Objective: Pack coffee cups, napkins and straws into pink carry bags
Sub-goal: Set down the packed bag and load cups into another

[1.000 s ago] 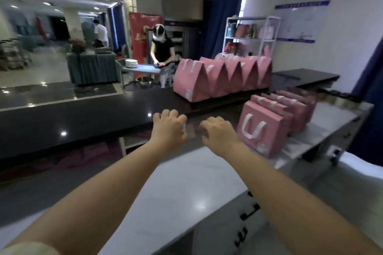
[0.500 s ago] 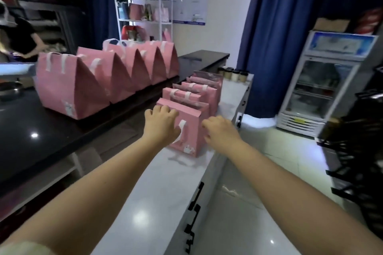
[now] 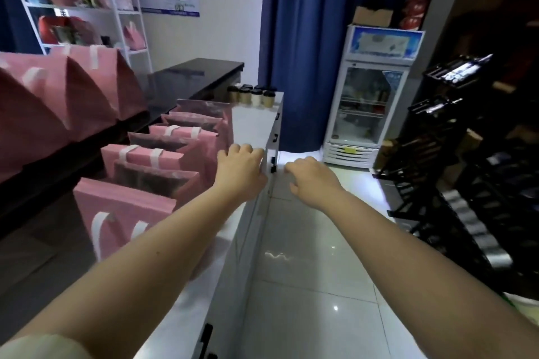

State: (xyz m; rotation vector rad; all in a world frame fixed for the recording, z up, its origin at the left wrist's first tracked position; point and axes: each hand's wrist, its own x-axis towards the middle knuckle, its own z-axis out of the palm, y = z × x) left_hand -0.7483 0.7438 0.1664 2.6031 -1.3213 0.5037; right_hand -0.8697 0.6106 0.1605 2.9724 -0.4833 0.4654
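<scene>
Both arms stretch forward, nothing held. Left hand (image 3: 240, 167) hangs over the white table (image 3: 253, 119) edge, fingers curled loosely, empty, just beside the row of bags (image 3: 163, 166). Right hand (image 3: 310, 181) is out over the floor (image 3: 306, 271), past the table edge, fingers half-curled, empty too.

Bags stand in a line along the table, some with mouths open, some shut with white handles up. Cups (image 3: 253, 95) sit in a cluster at the far end, well apart from both hands. No napkins or straws that I can tell.

Step looks like going to fetch cups. Best: walk to the far end, grip one cup per hand low on the body, keep it upright, lower it into an open bag.

Versus half a second ago: view has swung right and forward, the fridge (image 3: 373, 90) is nearer to centre, the hands have passed the first bag, and the right hand is now off the table.
</scene>
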